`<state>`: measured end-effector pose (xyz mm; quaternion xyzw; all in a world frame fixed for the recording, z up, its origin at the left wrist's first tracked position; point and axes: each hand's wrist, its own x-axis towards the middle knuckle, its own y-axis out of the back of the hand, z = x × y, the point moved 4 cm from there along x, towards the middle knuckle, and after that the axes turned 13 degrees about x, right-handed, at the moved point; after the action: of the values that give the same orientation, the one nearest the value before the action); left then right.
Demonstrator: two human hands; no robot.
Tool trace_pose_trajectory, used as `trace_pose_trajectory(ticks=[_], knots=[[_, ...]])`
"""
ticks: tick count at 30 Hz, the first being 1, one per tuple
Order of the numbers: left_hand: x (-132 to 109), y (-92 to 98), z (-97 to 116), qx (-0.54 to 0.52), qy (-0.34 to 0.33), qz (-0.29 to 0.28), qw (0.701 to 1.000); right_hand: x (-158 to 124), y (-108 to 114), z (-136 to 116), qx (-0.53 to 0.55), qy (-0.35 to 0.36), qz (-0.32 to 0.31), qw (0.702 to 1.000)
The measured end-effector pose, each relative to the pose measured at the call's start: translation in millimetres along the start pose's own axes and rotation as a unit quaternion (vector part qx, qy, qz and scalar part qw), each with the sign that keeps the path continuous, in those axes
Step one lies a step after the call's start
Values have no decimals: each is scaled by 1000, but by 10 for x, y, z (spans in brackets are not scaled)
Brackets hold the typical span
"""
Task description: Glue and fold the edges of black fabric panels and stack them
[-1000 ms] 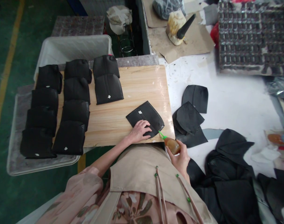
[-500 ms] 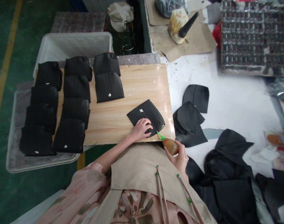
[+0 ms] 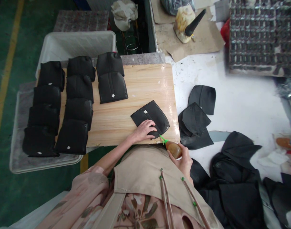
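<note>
Wood-grain board (image 3: 150, 82) my landmark. Left of board, I see green floor (image 3: 7, 190), yellow line (image 3: 7, 73) painted across it. Past board's far edge: white plastic bin (image 3: 76, 46), to its right metal-ringed stool (image 3: 133, 48), grey panel (image 3: 100, 4) farther back. Right of board, I have broad white tabletop (image 3: 245, 98), brown cardboard (image 3: 207, 43) over its far part. Pale light glints on board's right end; floor dimmer.

Black panel (image 3: 158, 116), amber bottle (image 3: 173, 149), green nozzle (image 3: 163, 139), tan wood-grained board (image 3: 112, 124)
</note>
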<state>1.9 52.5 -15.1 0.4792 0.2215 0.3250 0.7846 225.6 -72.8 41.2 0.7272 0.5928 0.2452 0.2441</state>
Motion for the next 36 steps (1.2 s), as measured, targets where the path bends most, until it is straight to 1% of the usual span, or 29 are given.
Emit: trace_pose_trajectory(ticks=[3, 5, 9, 14, 20, 27, 30, 36], knots=[[-20, 53, -79, -34, -45, -22, 998, -7, -2, 6, 1, -1, -1, 1000], [-27, 77, -111, -44, -54, -24, 997, -13, -1, 11, -1, 1, -3, 1000], [-36, 71, -110, -37, -47, -21, 998, -22, -4, 24, -4, 1, -8, 1000], [-46, 34, -64, -13, -47, -23, 999, -23, -20, 4, 16, 7, -11, 1000], [-39, 39, -8, -4, -43, -24, 999, -19, -28, -10, 23, -1, -10, 1000], [-8, 44, 6, 5, -42, -25, 999, -43, -79, 48, 31, -7, -25, 999], [0, 45, 5, 14, -39, -28, 999, -45, -114, 76, 36, 3, -32, 999], [2, 44, 8, 25, -43, -31, 998, -33, -139, 23, 56, 13, -55, 997]])
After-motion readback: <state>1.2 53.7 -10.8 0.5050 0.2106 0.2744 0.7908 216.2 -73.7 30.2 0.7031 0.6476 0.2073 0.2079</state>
